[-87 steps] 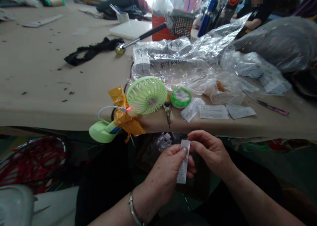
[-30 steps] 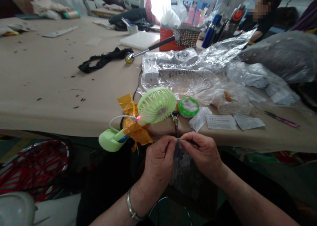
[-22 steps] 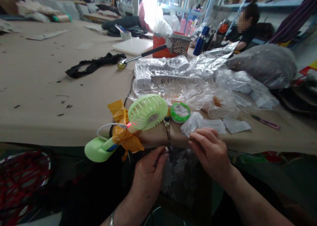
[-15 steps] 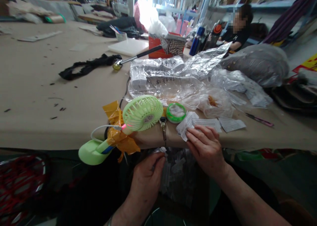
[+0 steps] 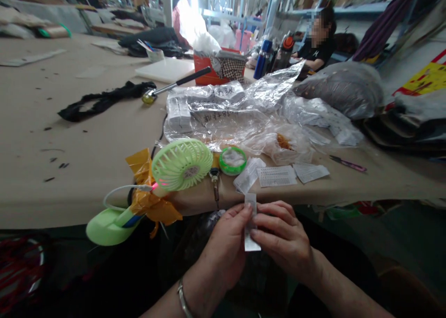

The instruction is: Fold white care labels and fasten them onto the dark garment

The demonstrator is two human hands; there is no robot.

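Observation:
Both hands meet just below the table's front edge and pinch one small white printed label [image 5: 251,223] held upright between them. My left hand [image 5: 225,248] grips its left side with thumb and fingertips; a metal bangle sits on that wrist. My right hand [image 5: 282,241] pinches the label's right side. Under the hands lies a dark bag with several white labels inside, mostly hidden. On the table just above rest loose printed labels [image 5: 277,175].
A green mini fan [image 5: 181,164] wrapped in yellow tape stands at the table edge, beside a soldering-type tool [image 5: 215,182] and a green-rimmed round tin [image 5: 232,160]. Clear plastic bags [image 5: 226,113], scissors [image 5: 346,163], a hammer [image 5: 174,83] and black fabric [image 5: 104,100] lie farther back. A person sits at the far right.
My right hand left the loose labels on the table and came down to my left hand. Both now hold a fresh label upright. The view has shifted right.

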